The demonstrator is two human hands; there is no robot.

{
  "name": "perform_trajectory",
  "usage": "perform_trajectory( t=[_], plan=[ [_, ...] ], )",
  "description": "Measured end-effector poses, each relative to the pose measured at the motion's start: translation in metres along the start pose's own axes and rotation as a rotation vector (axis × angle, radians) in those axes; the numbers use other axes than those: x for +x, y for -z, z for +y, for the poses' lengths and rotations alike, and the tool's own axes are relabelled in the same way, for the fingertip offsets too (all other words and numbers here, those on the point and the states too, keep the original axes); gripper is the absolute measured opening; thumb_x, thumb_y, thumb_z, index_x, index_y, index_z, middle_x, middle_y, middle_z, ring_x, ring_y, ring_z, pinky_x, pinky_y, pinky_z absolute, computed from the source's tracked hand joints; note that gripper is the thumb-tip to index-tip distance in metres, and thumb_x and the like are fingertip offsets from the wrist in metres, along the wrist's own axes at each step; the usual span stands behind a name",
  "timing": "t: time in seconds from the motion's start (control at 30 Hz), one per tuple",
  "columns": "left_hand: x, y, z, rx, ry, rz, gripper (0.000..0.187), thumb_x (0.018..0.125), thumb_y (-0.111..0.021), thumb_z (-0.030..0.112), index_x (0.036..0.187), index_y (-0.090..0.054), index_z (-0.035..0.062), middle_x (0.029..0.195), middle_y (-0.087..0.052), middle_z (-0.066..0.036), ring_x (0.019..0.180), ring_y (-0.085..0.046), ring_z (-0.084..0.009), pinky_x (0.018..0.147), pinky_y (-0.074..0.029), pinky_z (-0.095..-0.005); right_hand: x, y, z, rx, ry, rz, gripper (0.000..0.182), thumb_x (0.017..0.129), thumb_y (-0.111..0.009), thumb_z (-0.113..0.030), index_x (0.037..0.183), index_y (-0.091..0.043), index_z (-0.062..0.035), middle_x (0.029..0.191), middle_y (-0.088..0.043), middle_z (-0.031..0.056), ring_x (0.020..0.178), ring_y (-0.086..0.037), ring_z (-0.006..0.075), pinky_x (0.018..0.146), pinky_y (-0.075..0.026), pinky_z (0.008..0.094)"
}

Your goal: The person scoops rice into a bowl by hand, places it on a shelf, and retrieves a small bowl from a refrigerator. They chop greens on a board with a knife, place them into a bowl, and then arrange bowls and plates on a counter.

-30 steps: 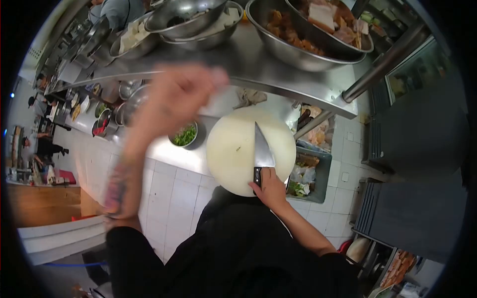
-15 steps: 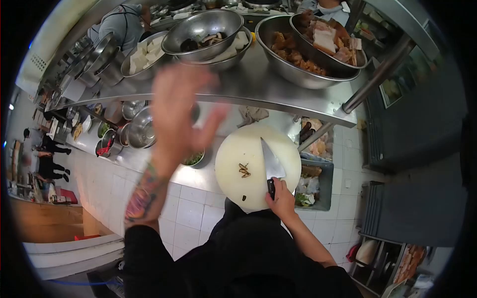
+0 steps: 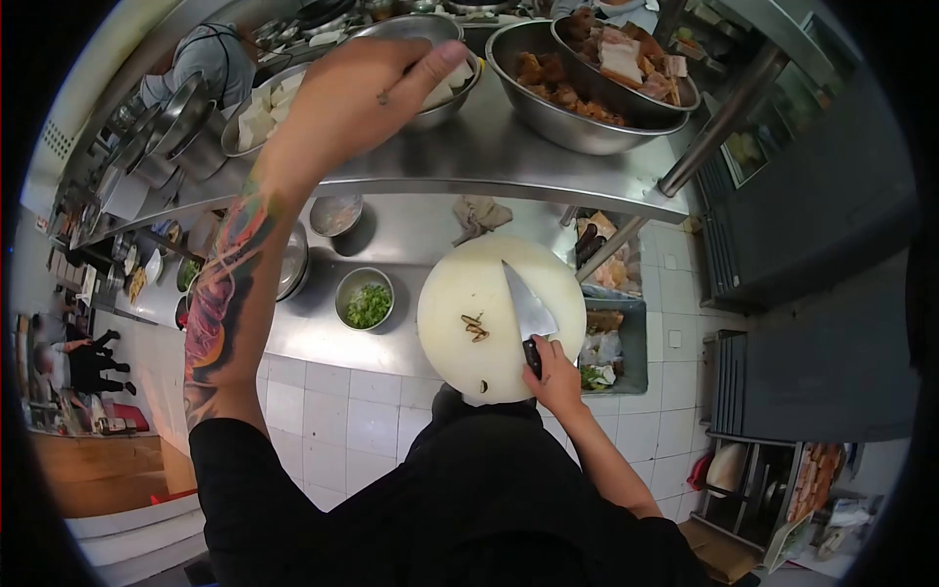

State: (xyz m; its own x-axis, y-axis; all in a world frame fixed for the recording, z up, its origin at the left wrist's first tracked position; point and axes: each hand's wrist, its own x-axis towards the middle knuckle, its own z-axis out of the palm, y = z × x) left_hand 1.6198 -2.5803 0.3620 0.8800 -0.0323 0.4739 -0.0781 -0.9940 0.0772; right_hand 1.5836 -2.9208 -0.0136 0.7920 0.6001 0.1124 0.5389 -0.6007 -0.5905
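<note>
Right of centre, the right hand (image 3: 558,380) grips a black-handled steel knife (image 3: 529,313) pointing up, slightly left, on a round cream board (image 3: 455,279); the left hand (image 3: 364,96), grasp unclear, overlaps a round steel bowl (image 3: 413,26) at upper centre.

I wear a black top (image 3: 460,489), its sleeves (image 3: 235,479) leaving my forearms (image 3: 611,460) bare. A many-coloured tattoo (image 3: 217,303) spreads along my left forearm (image 3: 256,313); a small dark mark (image 3: 382,98) sits on my left grip (image 3: 357,108).
</note>
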Motion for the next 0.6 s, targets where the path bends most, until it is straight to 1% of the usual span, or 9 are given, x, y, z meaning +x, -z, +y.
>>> perform_trajectory(
  t=[0.07, 0.1, 0.17, 0.27, 0.33, 0.4, 0.47, 0.53, 0.6],
  plan=[
    [-0.001, -0.004, -0.003, -0.105, -0.038, 0.215, 0.052, 0.103, -0.050, 0.046, 0.088, -0.064, -0.0017, 0.066, -0.053, -0.017, 0.064, -0.051, -0.0316, 0.064, -0.043, -0.0415, 0.000, 0.001, -0.001, 0.004, -0.009, -0.021, 0.057, 0.081, -0.071, -0.022, 0.133, -0.053, -0.0078, 0.104, -0.059, 0.0177, 0.085, -0.065, 0.0391, 0.071, -0.054, 0.0480],
    [0.000, 0.000, -0.004, -0.105, -0.035, 0.216, 0.052, 0.103, -0.050, 0.046, 0.088, -0.064, -0.0017, 0.066, -0.053, -0.017, 0.064, -0.051, -0.0316, 0.064, -0.043, -0.0415, 0.000, 0.001, 0.000, 0.004, -0.007, -0.024, 0.057, 0.081, -0.071, -0.022, 0.133, -0.053, -0.0078, 0.104, -0.059, 0.0177, 0.085, -0.065, 0.0391, 0.071, -0.054, 0.0480],
    [0.005, 0.015, -0.004, -0.150, 0.111, 0.024, 0.047, 0.101, -0.057, 0.043, 0.087, -0.066, -0.0010, 0.061, -0.050, -0.010, 0.058, -0.047, -0.0184, 0.057, -0.040, -0.0336, 0.000, 0.000, 0.002, 0.004, -0.004, -0.033, 0.057, 0.082, -0.071, -0.023, 0.134, -0.053, -0.0082, 0.105, -0.059, 0.0176, 0.085, -0.065, 0.0394, 0.072, -0.054, 0.0484],
    [0.012, 0.019, -0.006, -0.264, 0.137, 0.091, 0.044, 0.099, -0.062, 0.042, 0.087, -0.069, -0.0002, 0.059, -0.050, -0.004, 0.056, -0.044, -0.0089, 0.053, -0.036, -0.0293, 0.001, 0.001, 0.002, 0.003, -0.004, -0.047, 0.058, 0.082, -0.071, -0.024, 0.135, -0.052, -0.0083, 0.105, -0.059, 0.0175, 0.086, -0.065, 0.0393, 0.072, -0.054, 0.0484],
    [0.021, 0.021, -0.016, -0.222, 0.083, 0.130, 0.043, 0.099, -0.061, 0.041, 0.086, -0.071, 0.0016, 0.061, -0.053, 0.001, 0.056, -0.045, -0.0075, 0.052, -0.035, -0.0272, 0.001, 0.001, 0.004, 0.005, 0.002, -0.051, 0.058, 0.082, -0.071, -0.024, 0.135, -0.052, -0.0084, 0.105, -0.059, 0.0173, 0.086, -0.065, 0.0393, 0.072, -0.054, 0.0482],
    [0.030, 0.028, -0.015, -0.147, 0.162, 0.109, 0.034, 0.096, -0.066, 0.027, 0.083, -0.070, -0.0037, 0.069, -0.067, -0.017, 0.062, -0.064, -0.0250, 0.061, -0.048, -0.0380, 0.000, 0.000, 0.004, 0.007, 0.002, -0.052, 0.058, 0.083, -0.071, -0.025, 0.135, -0.052, -0.0085, 0.106, -0.059, 0.0172, 0.087, -0.065, 0.0392, 0.072, -0.054, 0.0481],
    [0.034, 0.028, -0.023, -0.186, 0.131, 0.085, 0.037, 0.097, -0.064, 0.029, 0.081, -0.070, -0.0033, 0.071, -0.069, -0.015, 0.064, -0.064, -0.0226, 0.062, -0.049, -0.0376, 0.000, 0.001, 0.004, 0.005, -0.004, -0.054, 0.058, 0.083, -0.071, -0.025, 0.136, -0.052, -0.0089, 0.107, -0.058, 0.0168, 0.088, -0.065, 0.0392, 0.073, -0.054, 0.0479],
    [0.035, 0.027, -0.024, -0.295, 0.239, 0.001, 0.039, 0.099, -0.064, 0.031, 0.083, -0.070, -0.0030, 0.061, -0.061, -0.007, 0.054, -0.055, -0.0110, 0.052, -0.045, -0.0312, 0.000, 0.001, 0.004, 0.006, -0.005, -0.058, 0.058, 0.083, -0.071, -0.025, 0.136, -0.052, -0.0093, 0.108, -0.058, 0.0167, 0.088, -0.065, 0.0393, 0.073, -0.054, 0.0479],
    [0.032, 0.028, -0.020, -0.380, 0.296, 0.050, 0.038, 0.099, -0.064, 0.032, 0.085, -0.071, -0.0024, 0.063, -0.061, -0.003, 0.051, -0.052, -0.0084, 0.047, -0.042, -0.0288, 0.000, 0.002, 0.005, 0.007, -0.008, -0.063, 0.058, 0.083, -0.071, -0.025, 0.136, -0.052, -0.0096, 0.109, -0.058, 0.0165, 0.088, -0.065, 0.0393, 0.074, -0.054, 0.0478]
  ],
)
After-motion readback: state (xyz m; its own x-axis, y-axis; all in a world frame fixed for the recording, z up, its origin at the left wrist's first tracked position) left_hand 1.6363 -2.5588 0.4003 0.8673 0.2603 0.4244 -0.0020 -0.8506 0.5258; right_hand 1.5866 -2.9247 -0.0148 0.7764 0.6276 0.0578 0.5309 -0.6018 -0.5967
